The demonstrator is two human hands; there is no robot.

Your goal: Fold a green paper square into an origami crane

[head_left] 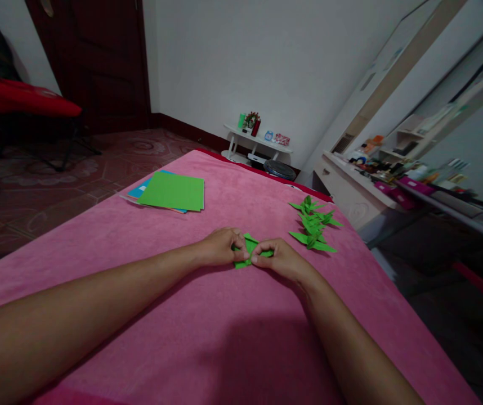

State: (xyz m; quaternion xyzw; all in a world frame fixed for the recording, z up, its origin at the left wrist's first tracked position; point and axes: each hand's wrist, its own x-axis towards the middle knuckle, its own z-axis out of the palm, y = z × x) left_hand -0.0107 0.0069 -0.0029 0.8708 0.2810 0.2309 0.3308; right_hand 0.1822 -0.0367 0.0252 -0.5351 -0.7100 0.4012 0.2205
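Note:
A small folded piece of green paper (pixel 249 251) lies on the pink cloth-covered surface (pixel 208 337) between my two hands. My left hand (pixel 219 247) pinches its left side, fingers curled and closed on the paper. My right hand (pixel 278 259) pinches its right side in the same way. Both forearms reach in from the lower edge of the view. To the right of my hands lies a heap of several finished green folded paper figures (pixel 314 224).
A stack of paper sheets, green on top with blue beneath (pixel 173 192), rests at the far left of the pink surface. Beyond it are a small white shelf (pixel 256 142), a dark door (pixel 102 62), a red-seated chair (pixel 17 101) and a cluttered dresser (pixel 376 174).

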